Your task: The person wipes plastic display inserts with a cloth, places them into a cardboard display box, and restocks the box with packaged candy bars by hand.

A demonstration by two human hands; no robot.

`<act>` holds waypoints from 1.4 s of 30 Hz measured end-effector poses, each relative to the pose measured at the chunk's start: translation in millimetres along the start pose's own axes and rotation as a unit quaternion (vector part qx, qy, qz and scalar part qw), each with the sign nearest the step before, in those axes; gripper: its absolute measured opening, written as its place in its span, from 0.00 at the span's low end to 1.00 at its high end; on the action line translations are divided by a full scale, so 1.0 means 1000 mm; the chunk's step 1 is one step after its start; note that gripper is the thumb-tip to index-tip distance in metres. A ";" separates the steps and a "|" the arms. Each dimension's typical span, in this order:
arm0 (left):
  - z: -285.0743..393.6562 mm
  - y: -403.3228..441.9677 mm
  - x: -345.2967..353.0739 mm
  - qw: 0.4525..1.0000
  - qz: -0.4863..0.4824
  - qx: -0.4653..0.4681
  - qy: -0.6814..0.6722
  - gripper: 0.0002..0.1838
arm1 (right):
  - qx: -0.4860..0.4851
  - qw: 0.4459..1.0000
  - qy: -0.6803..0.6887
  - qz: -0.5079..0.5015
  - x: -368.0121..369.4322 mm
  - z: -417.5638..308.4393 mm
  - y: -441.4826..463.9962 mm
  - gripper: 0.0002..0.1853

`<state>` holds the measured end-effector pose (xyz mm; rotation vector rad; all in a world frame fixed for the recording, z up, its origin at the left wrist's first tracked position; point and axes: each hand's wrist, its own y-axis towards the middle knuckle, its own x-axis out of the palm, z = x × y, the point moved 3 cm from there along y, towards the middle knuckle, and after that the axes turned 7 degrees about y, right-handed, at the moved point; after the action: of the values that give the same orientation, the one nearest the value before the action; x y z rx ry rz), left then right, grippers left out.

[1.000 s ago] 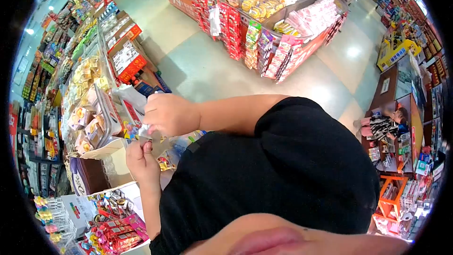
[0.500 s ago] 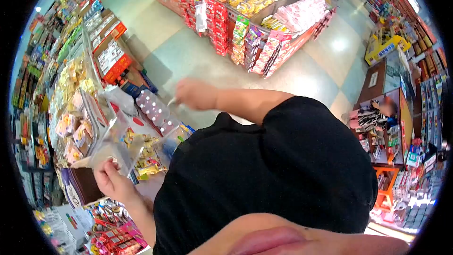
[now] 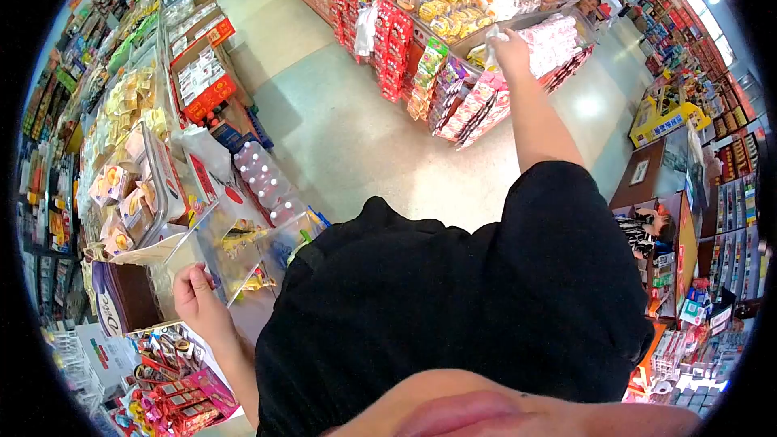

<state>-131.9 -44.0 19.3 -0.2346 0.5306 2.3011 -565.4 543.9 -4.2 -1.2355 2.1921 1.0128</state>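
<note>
Reaching over the display stand (image 3: 322, 6), the right hand (image 3: 511, 55) holds a whitish piece (image 3: 491, 33) beside pink packets (image 3: 554, 42); hanging strips (image 3: 394, 53) line the near edge. The left hand (image 3: 195, 293) curls by a clear panel (image 3: 220, 255), grip unclear, near a brown box (image 3: 133, 295); bottles (image 3: 263, 178) show beyond.

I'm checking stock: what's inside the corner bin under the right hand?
Pink-and-white packages show beside the right hand; whatever lies beneath the hand or those packages is covered.
</note>
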 end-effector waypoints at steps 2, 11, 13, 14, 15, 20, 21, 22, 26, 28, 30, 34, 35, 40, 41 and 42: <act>0.002 -0.001 -0.002 1.000 -0.001 -0.008 0.006 0.09 | 0.034 0.999 -0.009 -0.028 -0.004 0.018 0.005 0.34; -0.003 -0.005 -0.011 0.999 0.006 -0.016 -0.030 0.11 | 0.120 0.901 -0.323 -0.263 0.004 0.152 0.051 0.32; -0.011 0.000 -0.009 0.999 0.016 -0.024 -0.020 0.11 | 0.106 0.920 -0.305 -0.220 0.000 0.148 0.061 0.33; -0.013 0.000 -0.013 0.999 0.034 -0.033 -0.011 0.11 | 0.040 0.891 -0.369 -0.260 0.000 0.130 0.071 0.33; -0.008 0.000 -0.013 0.999 0.036 -0.040 -0.004 0.11 | -0.041 0.881 -0.395 -0.256 -0.006 0.083 0.055 0.28; 0.021 0.004 -0.010 0.988 0.057 -0.078 -0.120 0.10 | 0.040 0.878 0.146 -0.454 0.111 0.029 -0.010 0.23; 0.021 0.004 -0.014 0.982 0.046 -0.085 -0.162 0.10 | 0.066 0.810 0.246 -0.529 0.151 0.032 -0.029 0.20; 0.020 0.004 -0.020 0.974 0.028 -0.085 -0.210 0.10 | 0.132 0.825 0.241 -0.493 0.156 0.016 -0.062 0.14; 0.019 -0.002 -0.037 0.947 0.031 -0.111 -0.302 0.11 | 0.120 0.775 0.210 -0.584 0.193 0.001 -0.170 0.06; 0.020 -0.005 -0.043 0.925 0.047 -0.117 -0.359 0.11 | 0.081 0.737 0.103 -0.663 0.220 0.054 -0.196 0.06; 0.012 -0.009 -0.054 0.904 0.033 -0.106 -0.413 0.12 | -0.087 0.726 -0.099 -0.674 0.190 0.043 -0.239 0.09; 0.007 -0.024 -0.068 0.889 0.049 -0.107 -0.442 0.13 | -0.153 0.636 -0.247 -0.715 0.206 0.132 -0.256 0.09; 0.010 -0.028 -0.069 0.893 0.064 -0.112 -0.432 0.14 | -0.155 0.624 -0.264 -0.719 0.207 0.143 -0.257 0.09; 0.008 -0.036 -0.075 0.896 0.113 -0.125 -0.411 0.15 | -0.156 0.604 -0.293 -0.724 0.222 0.163 -0.253 0.08; 0.005 -0.037 -0.076 0.889 0.123 -0.127 -0.422 0.16 | -0.162 0.600 -0.294 -0.726 0.228 0.163 -0.253 0.08; 0.007 -0.037 -0.075 0.884 0.138 -0.139 -0.424 0.16 | -0.174 0.600 -0.287 -0.726 0.238 0.164 -0.254 0.08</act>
<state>-52.8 -65.1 38.6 0.7398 -0.2365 2.4478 -467.6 453.0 -365.3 -1.8358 0.0630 0.7829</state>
